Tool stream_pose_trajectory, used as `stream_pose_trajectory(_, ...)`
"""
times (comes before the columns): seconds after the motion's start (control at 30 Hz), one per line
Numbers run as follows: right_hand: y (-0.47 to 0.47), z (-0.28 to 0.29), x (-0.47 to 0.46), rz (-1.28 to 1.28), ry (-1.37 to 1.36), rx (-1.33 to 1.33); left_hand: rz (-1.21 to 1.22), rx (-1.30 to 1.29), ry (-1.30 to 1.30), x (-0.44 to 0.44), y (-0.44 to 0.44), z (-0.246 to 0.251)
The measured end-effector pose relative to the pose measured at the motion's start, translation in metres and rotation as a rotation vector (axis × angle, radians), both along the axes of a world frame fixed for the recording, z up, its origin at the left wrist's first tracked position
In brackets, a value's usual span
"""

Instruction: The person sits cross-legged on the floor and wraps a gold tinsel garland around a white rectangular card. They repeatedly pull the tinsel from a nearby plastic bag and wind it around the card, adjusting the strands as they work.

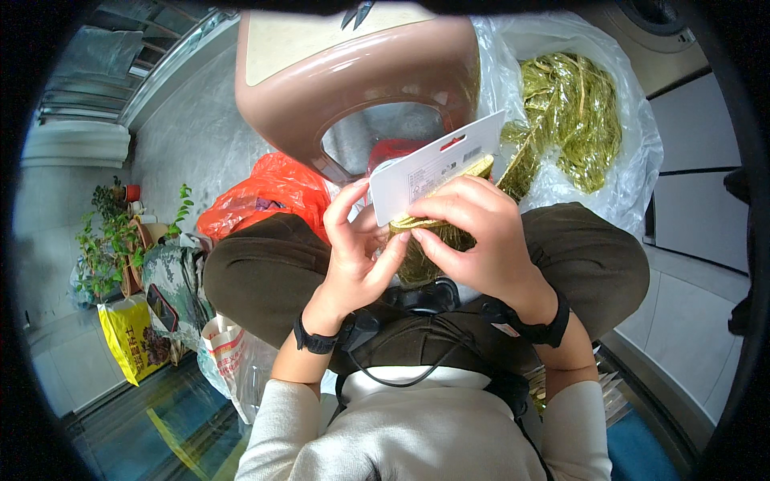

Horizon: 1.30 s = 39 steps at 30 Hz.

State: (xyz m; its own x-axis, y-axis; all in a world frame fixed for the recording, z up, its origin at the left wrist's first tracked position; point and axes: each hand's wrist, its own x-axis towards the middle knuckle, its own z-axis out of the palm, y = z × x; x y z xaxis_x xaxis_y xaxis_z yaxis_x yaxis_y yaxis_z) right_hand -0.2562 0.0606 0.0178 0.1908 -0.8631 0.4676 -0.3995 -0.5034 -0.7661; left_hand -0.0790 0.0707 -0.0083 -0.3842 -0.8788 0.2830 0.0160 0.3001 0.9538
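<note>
My left hand [355, 255] holds a white cardboard hang card [442, 162] by its left end, thumb at the lower edge. The card is tilted, bears small print and has a hang slot near its top. Gold fringe trim [418, 264] lies along the card's lower side, its strands hanging towards my lap. With thumb and fingertips, my right hand [481, 234] pinches the trim's braided band close to my left thumb. The card's far side is hidden. From the card's right end, gold strands [520, 171] run towards a clear plastic bag [637, 144].
Ahead stands a brown plastic stool [355, 66] with dark blade tips [359, 15] on its top. The clear bag holds a heap of gold fringe [577, 114]. Left are a red plastic bag [264, 192], potted plants [105, 252], a phone [162, 306] and a yellow bag [129, 340].
</note>
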Motion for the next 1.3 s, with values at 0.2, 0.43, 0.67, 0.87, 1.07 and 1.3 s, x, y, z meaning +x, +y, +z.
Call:
stream_pose_trajectory(0.2,0.0,-0.004,0.0,0.002,0.139,-0.2,-0.03,0.068,0.003,0.002,0.003,0.0)
stream_pose_trajectory(0.43,0.0,-0.008,0.0,-0.023,0.282,-0.372,0.016,0.062,-0.145,0.002,0.006,0.001)
stream_pose_trajectory(0.67,0.003,-0.01,-0.002,-0.03,0.361,-0.406,-0.028,0.057,-0.2,0.001,0.007,0.001)
stream_pose_trajectory(0.87,-0.001,-0.013,-0.005,0.07,0.253,-0.274,-0.061,0.224,-0.027,0.002,0.008,-0.002)
stream_pose_trajectory(1.07,0.0,-0.015,-0.005,0.065,0.293,-0.33,0.001,0.145,-0.129,0.006,0.009,0.001)
stream_pose_trajectory(1.3,0.004,-0.018,-0.004,0.052,0.331,-0.389,0.003,0.016,-0.297,0.009,0.009,0.003)
